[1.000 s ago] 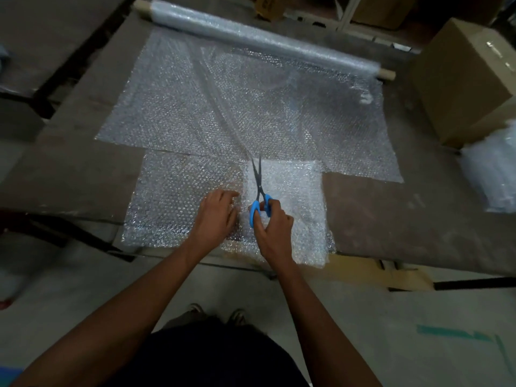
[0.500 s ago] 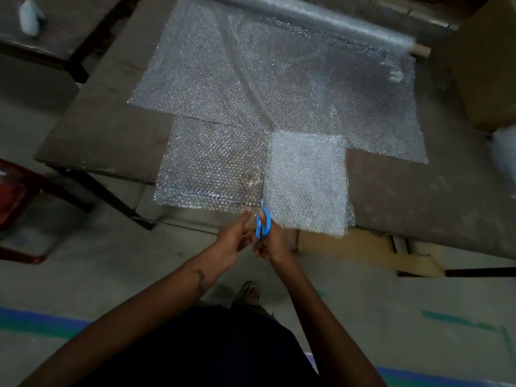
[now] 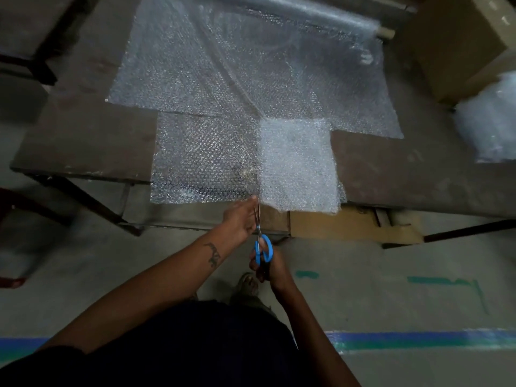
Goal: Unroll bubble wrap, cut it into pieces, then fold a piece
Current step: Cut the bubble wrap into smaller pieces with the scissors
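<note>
A wide sheet of bubble wrap (image 3: 251, 74) lies unrolled on the dark table (image 3: 83, 141), its roll (image 3: 329, 12) at the far edge. A narrower strip (image 3: 203, 163) reaches the near edge, and beside it lies a whiter, thicker folded piece (image 3: 297, 163). My right hand (image 3: 268, 268) holds blue-handled scissors (image 3: 262, 244) below the table edge, blades pointing up at the strip's near edge. My left hand (image 3: 241, 219) is just left of the blades, fingertips at the strip's edge; whether it pinches the wrap I cannot tell.
A large cardboard box (image 3: 458, 43) stands at the back right, with a bundle of bubble wrap (image 3: 491, 121) in front of it. Flat cardboard (image 3: 351, 226) sticks out under the table's near edge. Blue tape (image 3: 418, 337) runs across the floor. A second table (image 3: 25, 26) is at the left.
Both hands and the scissors have pulled back from the middle of the strip to its near edge and below it. My view has moved back from the table.
</note>
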